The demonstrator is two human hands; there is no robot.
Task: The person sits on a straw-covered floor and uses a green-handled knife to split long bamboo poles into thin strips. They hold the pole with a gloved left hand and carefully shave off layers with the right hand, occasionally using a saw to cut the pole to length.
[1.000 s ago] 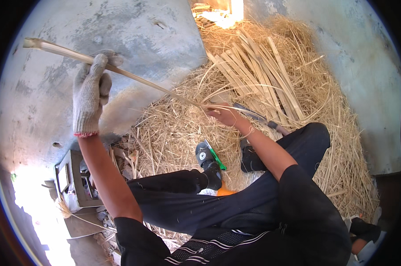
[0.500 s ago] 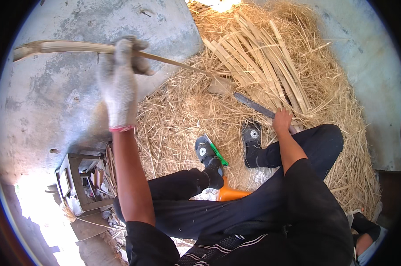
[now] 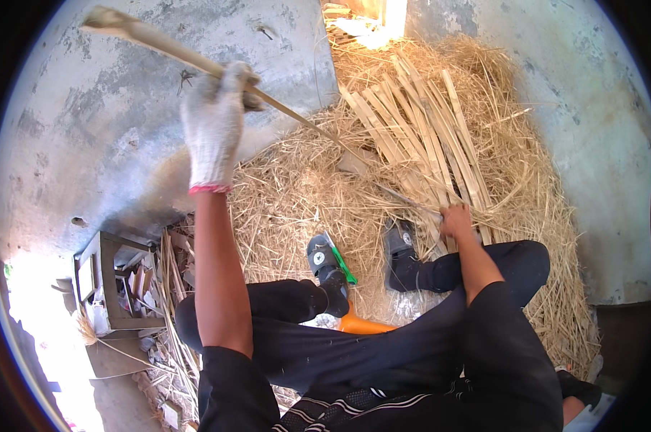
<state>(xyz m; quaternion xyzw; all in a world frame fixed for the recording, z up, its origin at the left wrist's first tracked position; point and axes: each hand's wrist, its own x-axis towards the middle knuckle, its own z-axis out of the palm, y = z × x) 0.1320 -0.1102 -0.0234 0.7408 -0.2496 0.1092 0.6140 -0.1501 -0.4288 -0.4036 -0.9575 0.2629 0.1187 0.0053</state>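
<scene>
Lying on tan shavings [image 3: 296, 196], flat pale slats [image 3: 427, 119] are flanking the right hand [image 3: 456, 219] gripping a grey knife [image 3: 410, 200], the white-gloved left hand [image 3: 214, 122] clamping a long bamboo strip [image 3: 160, 43].

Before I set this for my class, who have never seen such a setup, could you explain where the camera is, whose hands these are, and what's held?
There's no machine here: a person is working by hand. The view comes from a wide fisheye camera worn on their head, looking down, so edges bend near the rim. The left hand, in a pale knitted glove, grips a long, thin strip. The bare right hand holds a knife. Around the feet lie loose, straw-coloured shreds, with a fan of flat strips on top, ahead of the right hand.
</scene>
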